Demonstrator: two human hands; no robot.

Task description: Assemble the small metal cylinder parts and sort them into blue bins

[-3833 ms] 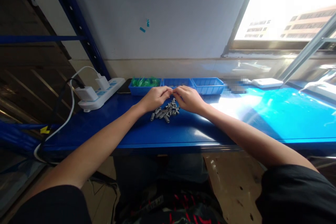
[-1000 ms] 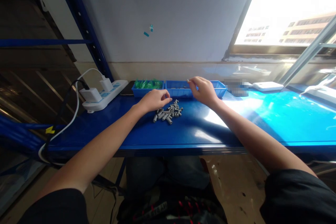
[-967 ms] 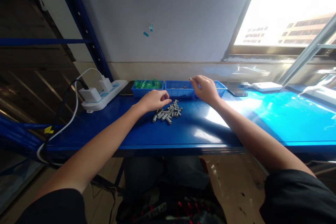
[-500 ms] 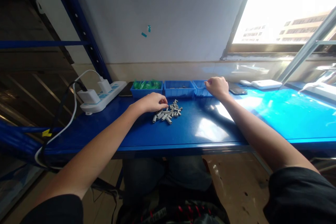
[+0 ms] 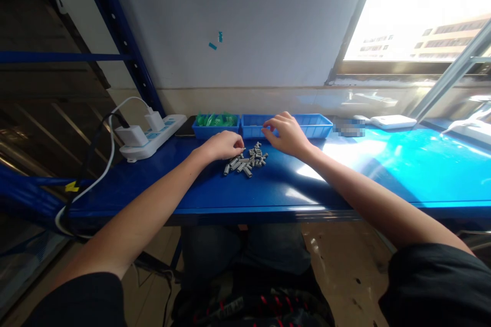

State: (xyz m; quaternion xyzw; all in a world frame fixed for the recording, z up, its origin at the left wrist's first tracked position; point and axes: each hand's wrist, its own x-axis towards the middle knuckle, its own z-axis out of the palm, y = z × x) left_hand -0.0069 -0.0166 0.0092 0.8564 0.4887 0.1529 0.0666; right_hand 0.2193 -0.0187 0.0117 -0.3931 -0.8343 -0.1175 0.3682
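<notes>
A loose pile of small grey metal cylindrical pieces (image 5: 247,166) lies on the blue tabletop. At its upper left edge is my left hand (image 5: 224,146), thumb and fingertips pinched together around a small metal piece that is mostly hidden. My right hand (image 5: 286,134) hovers in front of the blue bins, thumb and index finger apart, with nothing visible between them. Behind it, the middle blue bin (image 5: 251,134) is partly covered by the hand. The right blue bin (image 5: 320,127) shows beside the hand. Green plastic pieces (image 5: 217,120) fill the left blue bin (image 5: 215,133).
A white power strip (image 5: 153,140) with plugged-in chargers and cables stands at the left. A dark phone-like slab (image 5: 186,126) lies beside it. A white flat device (image 5: 393,121) sits at the back right, near the window. The table's front edge (image 5: 245,214) runs before my lap.
My right hand has moved left from the right bin toward the middle bin, and its fingers have parted. My left hand stays at the pile, almost unmoved.
</notes>
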